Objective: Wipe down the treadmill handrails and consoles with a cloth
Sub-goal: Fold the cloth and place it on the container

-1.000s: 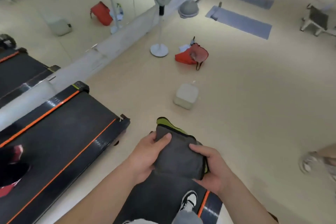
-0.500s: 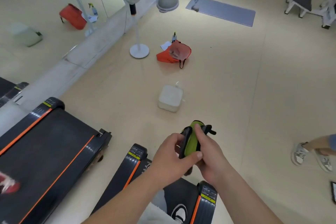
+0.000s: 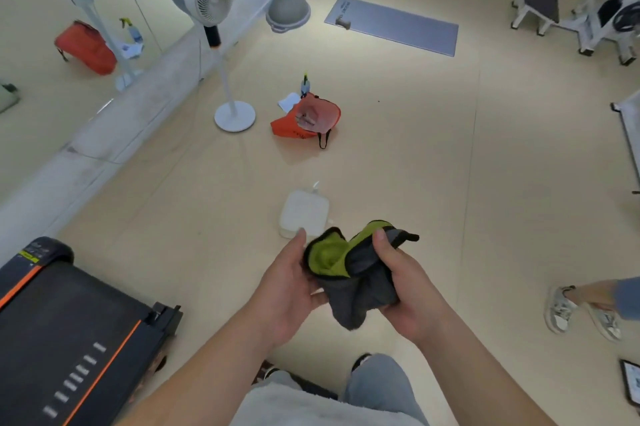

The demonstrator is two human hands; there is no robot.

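A grey cloth with a green inner side (image 3: 353, 270) is bunched between both my hands, low in the middle of the head view. My left hand (image 3: 289, 283) grips its left edge, thumb up beside the green fold. My right hand (image 3: 407, 290) grips the right side, with the thumb pressed on top of the cloth. A black treadmill deck with orange stripes (image 3: 69, 332) lies at the lower left. No handrail or console is in view.
A white box (image 3: 304, 212) sits on the floor just beyond my hands. Further off are an orange bag (image 3: 304, 121), a spray bottle (image 3: 304, 83), a standing fan (image 3: 214, 41) and a mirror wall (image 3: 69, 27). Another person's feet (image 3: 581, 311) stand at right. Gym mats and benches lie beyond.
The view has swung right and the second treadmill has left the frame. The cloth has gone from folded flat to partly opened, with its green side showing between my hands.
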